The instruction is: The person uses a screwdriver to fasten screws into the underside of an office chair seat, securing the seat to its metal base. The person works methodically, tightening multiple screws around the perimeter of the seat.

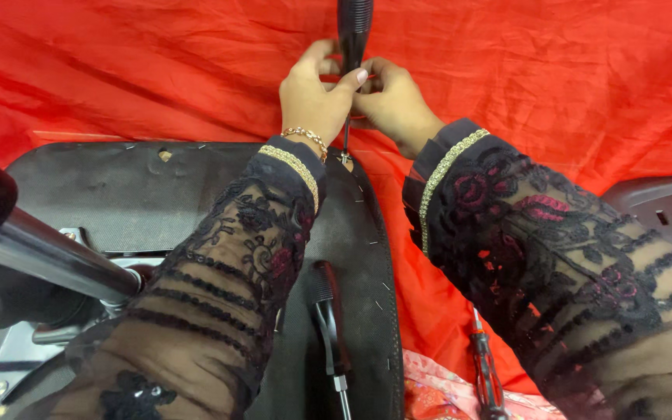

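**Screwdriver Held Upright at the Edge of an Upturned Seat**

Red cloth (554, 70), wrinkled and spread wide, fills the background and is draped beneath everything in view. An upturned black seat base (196, 187) is laid on it, with a row of small staples along its curved right edge. At the top of that edge, a black-handled screwdriver (351, 35) is held upright, its thin shaft pointing down and its tip set on the seat's rim. The left hand (313, 97) is closed around the lower handle, thumb pressed across the front; a gold bracelet (305, 137) is worn on its wrist. The right hand (394, 101) is curled against the tool from the other side, fingers bent in at the shaft, though exactly what is pinched cannot be told. Both forearms are covered by black embroidered lace sleeves. A metal column (56, 260) and bracket are seen at lower left. A second black-handled tool (328, 319) is lying on the seat, and a red-handled screwdriver (485, 373) lies on the cloth beside it.
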